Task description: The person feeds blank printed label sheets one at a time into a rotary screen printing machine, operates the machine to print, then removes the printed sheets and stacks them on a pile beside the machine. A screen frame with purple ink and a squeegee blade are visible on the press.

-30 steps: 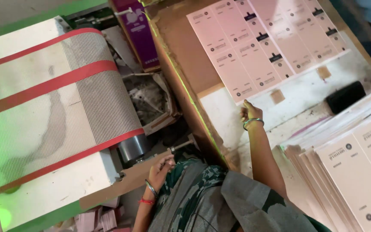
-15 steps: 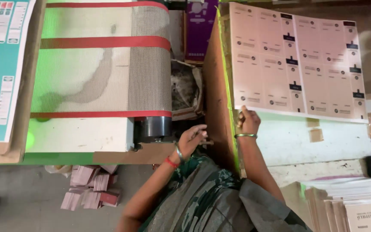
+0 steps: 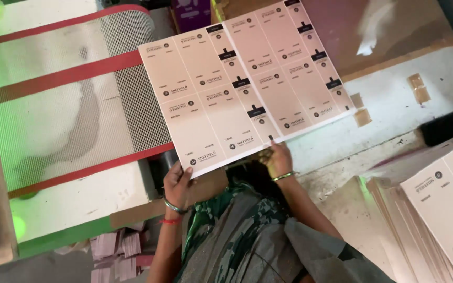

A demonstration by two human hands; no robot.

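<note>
Workshop floor seen from above, with a white-topped bench [image 3: 394, 105] at right and a conveyor with grey mesh belt and red bands [image 3: 79, 99] at left. Held flat across the gap between them is a large pale pink printed card sheet [image 3: 242, 84], divided into rows of identical panels with small black tabs. Its far left corner overhangs the mesh belt; its right edge lies over the near left part of the bench. The left hand [image 3: 176, 181] is clamped on the sheet's near left corner, thumb on top. The right hand [image 3: 276, 160] grips the near edge at about its middle, fingers closed on the card. Both wrists carry green bangles. The two hands are well apart along that edge. At the near right corner of the bench stands a fanned stack of similar printed sheets [image 3: 436, 209], with bare bench between it and the held sheet. A black block [image 3: 444, 127] rests by the right edge. Pink paper scraps [image 3: 116, 251] lie on the floor below the conveyor.
</note>
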